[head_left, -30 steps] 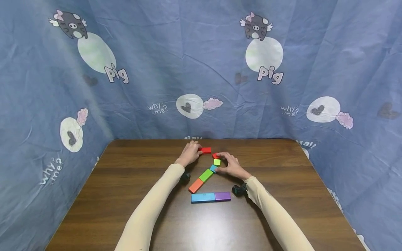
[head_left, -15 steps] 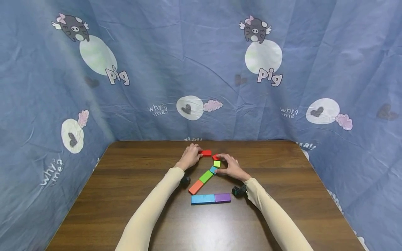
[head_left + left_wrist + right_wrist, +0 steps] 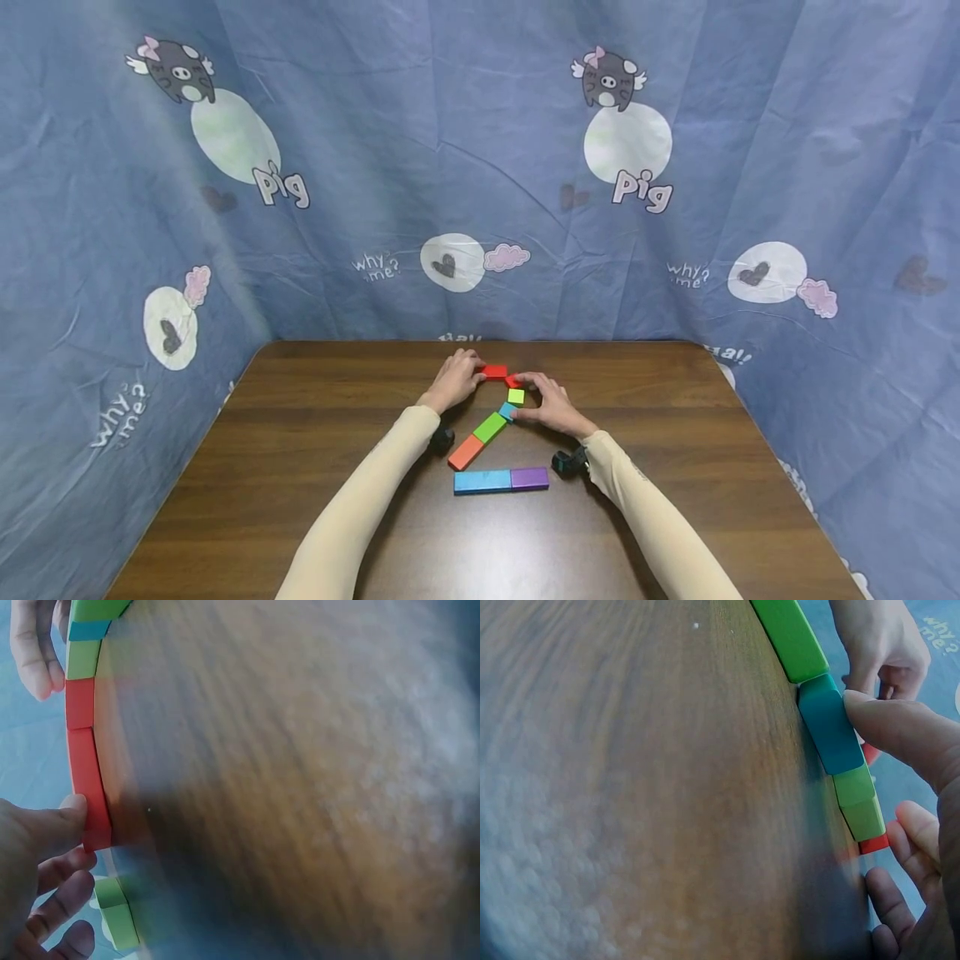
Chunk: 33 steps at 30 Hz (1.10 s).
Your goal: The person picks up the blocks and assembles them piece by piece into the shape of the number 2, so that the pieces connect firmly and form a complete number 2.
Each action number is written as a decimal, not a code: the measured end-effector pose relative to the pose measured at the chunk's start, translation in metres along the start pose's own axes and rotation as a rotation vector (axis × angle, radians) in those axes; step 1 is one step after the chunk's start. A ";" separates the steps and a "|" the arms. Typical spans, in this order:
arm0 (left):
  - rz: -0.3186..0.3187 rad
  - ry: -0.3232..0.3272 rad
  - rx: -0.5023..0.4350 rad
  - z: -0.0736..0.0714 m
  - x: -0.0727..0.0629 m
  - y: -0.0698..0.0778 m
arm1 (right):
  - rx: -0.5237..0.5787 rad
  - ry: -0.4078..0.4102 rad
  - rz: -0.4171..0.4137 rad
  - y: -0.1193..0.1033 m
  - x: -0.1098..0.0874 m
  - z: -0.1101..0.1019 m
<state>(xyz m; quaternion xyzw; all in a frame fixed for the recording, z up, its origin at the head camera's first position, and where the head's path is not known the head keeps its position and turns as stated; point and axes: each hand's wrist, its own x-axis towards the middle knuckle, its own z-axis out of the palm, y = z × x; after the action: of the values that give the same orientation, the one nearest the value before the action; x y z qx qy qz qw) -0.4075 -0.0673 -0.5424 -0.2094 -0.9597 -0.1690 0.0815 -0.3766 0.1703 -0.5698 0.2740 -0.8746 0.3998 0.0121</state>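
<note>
My left hand (image 3: 453,382) pinches the left end of a long red block (image 3: 494,372), thumb on its near side in the left wrist view. The block's other end meets a small red block (image 3: 80,703). A lime block (image 3: 516,397) and a small blue block (image 3: 830,724) carry the curve on to a green block (image 3: 490,427) and an orange block (image 3: 466,452). My right hand (image 3: 553,406) spans the small pieces, thumb against the blue block and index fingertip at the small red one. Light green pieces (image 3: 116,915) show beyond my left fingers, hidden in the head view.
A long blue block (image 3: 482,482) and a purple block (image 3: 529,478) lie end to end in a straight row nearer the person. The wooden table (image 3: 322,467) runs back to a blue printed curtain (image 3: 510,167).
My left hand has slid the long red block slightly right and nearer, closing the gap to the small red block. The right hand keeps its hold on the small blocks.
</note>
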 end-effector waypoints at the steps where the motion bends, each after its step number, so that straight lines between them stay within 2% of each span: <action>1: 0.001 0.000 0.001 0.000 -0.001 0.000 | 0.000 -0.002 0.004 0.000 0.000 0.001; 9: -0.003 -0.004 -0.009 0.000 0.000 0.000 | 0.008 -0.066 0.092 0.001 0.004 -0.002; 18: -0.005 -0.016 -0.003 -0.002 -0.002 0.000 | 0.000 -0.055 0.085 0.001 0.003 0.000; 22: -0.024 -0.027 -0.039 -0.005 -0.001 -0.001 | 0.003 -0.056 0.079 0.003 0.003 0.000; 25: -0.053 0.009 -0.075 -0.008 0.000 -0.006 | 0.007 -0.064 0.088 0.003 0.002 0.000; 28: -0.091 0.095 -0.090 -0.012 0.001 -0.013 | 0.008 -0.069 0.104 0.003 0.001 0.000; 30: -0.132 0.130 -0.096 -0.016 0.001 -0.019 | 0.011 -0.068 0.105 0.003 0.001 0.000; 33: -0.187 0.115 -0.100 -0.021 -0.001 -0.028 | 0.024 -0.063 0.092 0.004 0.002 0.000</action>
<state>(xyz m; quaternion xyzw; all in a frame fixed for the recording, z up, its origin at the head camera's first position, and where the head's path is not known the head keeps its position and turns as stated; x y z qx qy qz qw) -0.4167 -0.0988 -0.5311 -0.1130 -0.9591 -0.2352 0.1099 -0.3803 0.1712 -0.5717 0.2461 -0.8814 0.4015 -0.0373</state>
